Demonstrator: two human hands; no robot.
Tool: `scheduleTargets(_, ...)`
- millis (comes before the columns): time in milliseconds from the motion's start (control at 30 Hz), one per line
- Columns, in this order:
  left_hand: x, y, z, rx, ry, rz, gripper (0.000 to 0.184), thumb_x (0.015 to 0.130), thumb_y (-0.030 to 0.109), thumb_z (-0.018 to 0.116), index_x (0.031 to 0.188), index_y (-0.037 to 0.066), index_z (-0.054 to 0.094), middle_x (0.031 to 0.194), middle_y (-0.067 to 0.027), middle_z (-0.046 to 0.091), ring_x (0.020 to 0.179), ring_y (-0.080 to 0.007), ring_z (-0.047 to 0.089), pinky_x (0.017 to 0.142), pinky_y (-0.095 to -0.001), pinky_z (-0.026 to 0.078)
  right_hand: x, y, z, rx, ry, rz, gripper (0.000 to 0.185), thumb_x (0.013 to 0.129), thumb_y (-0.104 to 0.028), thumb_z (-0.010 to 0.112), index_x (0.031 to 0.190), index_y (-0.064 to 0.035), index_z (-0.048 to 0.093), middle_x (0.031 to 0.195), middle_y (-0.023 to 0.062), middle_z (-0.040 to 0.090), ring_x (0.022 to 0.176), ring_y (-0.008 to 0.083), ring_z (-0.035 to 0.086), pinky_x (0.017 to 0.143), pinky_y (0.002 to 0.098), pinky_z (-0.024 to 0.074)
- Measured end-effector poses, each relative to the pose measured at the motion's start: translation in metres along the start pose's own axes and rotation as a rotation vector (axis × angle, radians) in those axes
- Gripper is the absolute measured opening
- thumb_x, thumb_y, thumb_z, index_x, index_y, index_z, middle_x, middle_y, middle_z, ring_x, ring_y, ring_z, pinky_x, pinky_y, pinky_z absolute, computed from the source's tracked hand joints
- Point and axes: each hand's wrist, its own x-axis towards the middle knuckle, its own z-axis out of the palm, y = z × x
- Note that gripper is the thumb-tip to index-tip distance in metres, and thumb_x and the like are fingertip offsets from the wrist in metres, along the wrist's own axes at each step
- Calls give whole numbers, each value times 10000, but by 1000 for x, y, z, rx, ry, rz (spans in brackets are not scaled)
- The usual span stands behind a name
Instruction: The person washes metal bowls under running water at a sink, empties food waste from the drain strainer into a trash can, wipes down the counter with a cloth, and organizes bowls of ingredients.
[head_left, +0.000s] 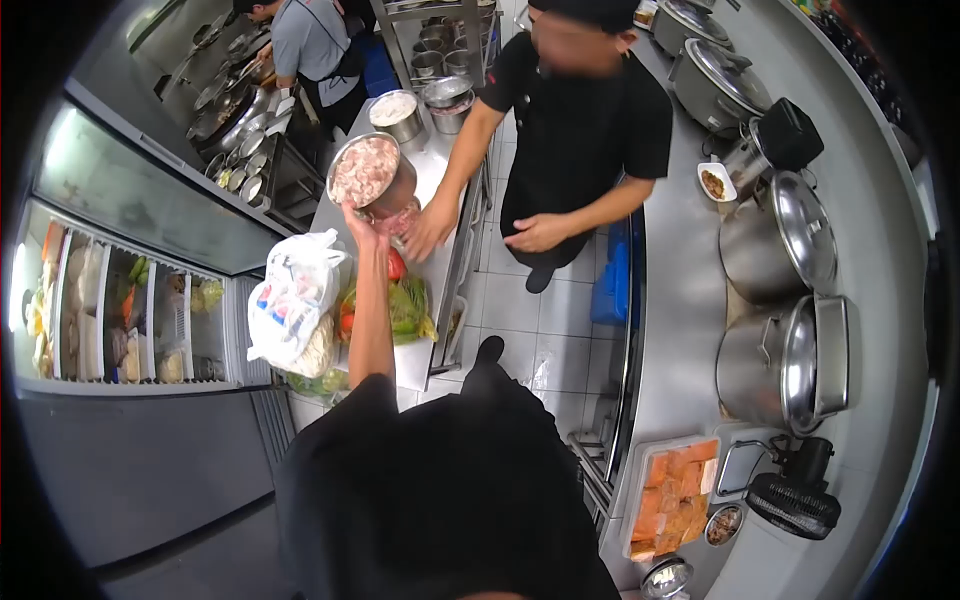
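My left hand (366, 234) grips the near lower side of a steel pot (398, 190) filled with pale pink raw meat pieces (364, 170). The pot appears tilted above the steel table, its mouth towards me. Just under it lies redder raw meat (396, 222), its container partly hidden. A co-worker's blurred hand (432, 230) reaches close to that meat. Below my forearm sit a white plastic bag (295, 295) and a bag of green vegetables (408, 310) with a red one (396, 265). My right hand does not show.
A co-worker in black (590, 130) stands across the aisle. Another person (310, 50) works near the woks. An open-door fridge (120, 310) is at left. Large steel pots (765, 365) and a tray of orange blocks (672, 500) line the right counter (670, 330).
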Motion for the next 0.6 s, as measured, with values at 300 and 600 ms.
scheduleTargets(300, -9, -29, -28, 167, -4, -183, 690, 800, 536, 491, 1389, 197, 373, 1457, -89, 354, 1260, -325, 396, 865, -652, 440, -18, 46, -30, 45, 70, -34, 259, 940, -279, 530, 1054, -73, 639, 887, 80, 650, 727, 192, 631, 615, 350, 525)
scheduleTargets(600, 281, -108, -55, 252, -386, -293, 779, 868, 545, 522, 1499, 185, 239, 1560, -129, 177, 1410, -426, 183, 950, -727, 357, 105, 21, 111, 400, 288, -21, 270, 930, -286, 529, 1053, -76, 646, 937, 99, 680, 766, 210, 664, 648, 378, 555)
